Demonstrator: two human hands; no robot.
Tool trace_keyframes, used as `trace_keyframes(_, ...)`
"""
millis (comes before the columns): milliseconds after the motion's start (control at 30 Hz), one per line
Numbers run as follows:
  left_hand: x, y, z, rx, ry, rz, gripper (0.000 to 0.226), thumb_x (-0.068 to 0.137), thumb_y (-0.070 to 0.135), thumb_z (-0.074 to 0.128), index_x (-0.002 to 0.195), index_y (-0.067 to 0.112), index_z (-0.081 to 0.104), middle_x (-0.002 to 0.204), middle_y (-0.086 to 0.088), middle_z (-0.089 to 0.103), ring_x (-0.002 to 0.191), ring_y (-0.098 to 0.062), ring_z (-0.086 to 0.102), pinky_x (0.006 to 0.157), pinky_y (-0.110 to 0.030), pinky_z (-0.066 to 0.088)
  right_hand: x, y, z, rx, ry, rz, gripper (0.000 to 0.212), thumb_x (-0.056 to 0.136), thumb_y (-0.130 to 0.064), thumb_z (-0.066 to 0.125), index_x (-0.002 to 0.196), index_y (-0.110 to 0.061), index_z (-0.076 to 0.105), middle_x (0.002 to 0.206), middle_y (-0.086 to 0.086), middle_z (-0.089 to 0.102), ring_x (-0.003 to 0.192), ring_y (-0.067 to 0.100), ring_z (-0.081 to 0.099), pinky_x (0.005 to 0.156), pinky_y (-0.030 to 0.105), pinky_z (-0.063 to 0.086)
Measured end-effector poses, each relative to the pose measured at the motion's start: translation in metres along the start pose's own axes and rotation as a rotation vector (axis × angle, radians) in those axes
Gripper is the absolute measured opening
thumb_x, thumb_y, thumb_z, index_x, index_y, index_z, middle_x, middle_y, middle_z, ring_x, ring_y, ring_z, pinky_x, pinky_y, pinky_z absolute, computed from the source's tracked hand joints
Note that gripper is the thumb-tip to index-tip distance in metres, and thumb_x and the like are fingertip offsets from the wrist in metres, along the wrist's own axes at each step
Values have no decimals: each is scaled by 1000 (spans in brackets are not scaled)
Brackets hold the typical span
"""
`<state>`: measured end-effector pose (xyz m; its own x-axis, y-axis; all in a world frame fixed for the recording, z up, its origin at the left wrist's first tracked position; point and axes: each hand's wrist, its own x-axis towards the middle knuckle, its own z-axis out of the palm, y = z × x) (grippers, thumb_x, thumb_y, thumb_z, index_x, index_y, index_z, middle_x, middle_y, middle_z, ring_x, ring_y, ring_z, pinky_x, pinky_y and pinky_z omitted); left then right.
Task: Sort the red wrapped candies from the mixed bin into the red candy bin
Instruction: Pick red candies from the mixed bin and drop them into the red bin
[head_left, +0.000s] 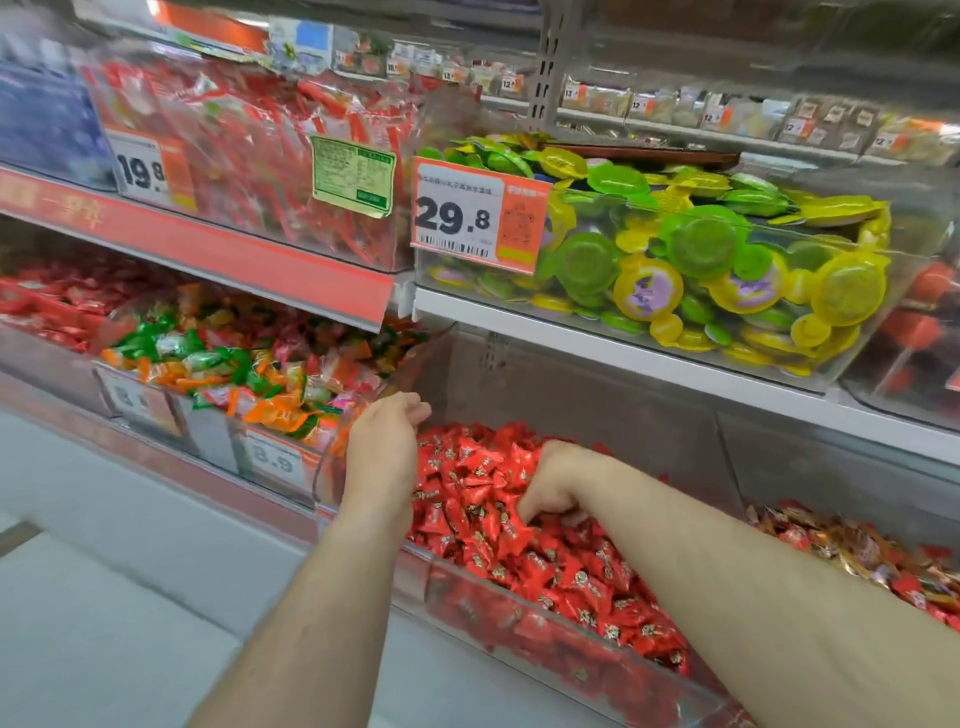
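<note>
Nearest you, your right hand (550, 491) is buried knuckles-up in the red candy bin (545, 639), fingers curled down among the red wrapped candies (467, 499); whether it pinches one, you cannot tell. Just left of it, your left hand (387, 441) hovers with fingers loosely spread at the bin's edge. Beyond that hand lies the mixed bin (218, 421). You seem mid-drop; next, reach left for another red piece.
</note>
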<state>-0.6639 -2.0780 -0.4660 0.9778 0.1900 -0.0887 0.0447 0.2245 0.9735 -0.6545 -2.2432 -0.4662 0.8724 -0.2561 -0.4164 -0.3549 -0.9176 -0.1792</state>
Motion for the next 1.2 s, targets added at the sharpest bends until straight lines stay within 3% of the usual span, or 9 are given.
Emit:
trace_keyframes(67, 4, -2, -2, -3, 10, 0, 30, 99, 19, 39, 116, 13, 62, 106, 4, 69, 94, -4, 58, 81, -27, 34, 11, -13, -1, 162, 8, -55, 23, 70, -13, 80, 63, -11, 59, 50, 6, 58, 51, 20, 58, 48, 25, 46)
trace_keyframes(233, 11, -4, -4, 17, 14, 9, 27, 100, 19, 37, 110, 15, 62, 103, 5, 68, 102, -11, 58, 78, -26, 37, 22, -32, -16, 497, 39, -109, 25, 76, -22, 78, 94, -13, 65, 96, 3, 63, 87, 20, 64, 72, 24, 52)
trace_keyframes(333, 12, -6, -1, 25, -9, -21, 29, 100, 21, 37, 112, 14, 62, 110, 1, 68, 106, -13, 58, 86, -29, 36, 19, -37, -20, 87, 312, -190, 65, 75, -45, 69, 133, -21, 53, 125, 4, 63, 110, 24, 62, 85, 28, 52)
trace_keyframes(433, 13, -7, 3, 30, -30, -33, 29, 102, 21, 37, 111, 11, 63, 112, -5, 68, 109, -17, 59, 88, -28, 35, 7, -41, 9, -255, 160, -376, 106, 69, -82, 57, 154, -41, 9, 164, 6, 13, 148, 33, 21, 118, 49, 23)
trace_keyframes(533, 10, -6, 3, 44, -50, -54, 31, 102, 23, 37, 115, 9, 63, 116, -5, 67, 111, -17, 57, 83, -28, 35, 13, -41, 27, -423, -27, -420, 103, 74, -88, 43, 151, -48, -12, 163, 2, -19, 150, 30, -15, 118, 57, -6)
trace_keyframes(733, -2, -4, 3, 119, -130, -70, 31, 99, 26, 41, 117, 13, 63, 114, 1, 66, 113, -16, 55, 89, -31, 31, 28, -22, 6, -462, -5, -161, 92, 82, -82, 40, 152, -46, -8, 165, 8, -5, 150, 37, 1, 119, 58, 4)
trace_keyframes(933, -5, -5, 4, 281, -175, 87, 17, 92, 29, 45, 85, 19, 57, 98, 4, 62, 94, -14, 54, 83, -34, 37, -3, 1, 16, -396, -104, -131, 101, 75, -90, 34, 152, -45, -12, 161, 6, -26, 148, 34, -20, 118, 59, -5)
trace_keyframes(1067, -18, -3, 11, 583, -161, 222, 24, 96, 33, 45, 106, 23, 64, 95, 11, 60, 96, -13, 53, 82, -28, 36, -15, 24, 13, -395, -194, -77, 100, 75, -90, 35, 152, -45, -11, 161, 7, -23, 149, 33, -19, 120, 55, -5)
trace_keyframes(1200, -38, -1, 25, 671, -189, 281, 26, 94, 29, 51, 115, 24, 65, 106, 7, 66, 104, -15, 59, 88, -26, 42, -42, 38, -1, -339, -35, -183, 90, 85, -81, 32, 155, -39, -5, 164, 8, -11, 151, 31, -8, 120, 54, -2)
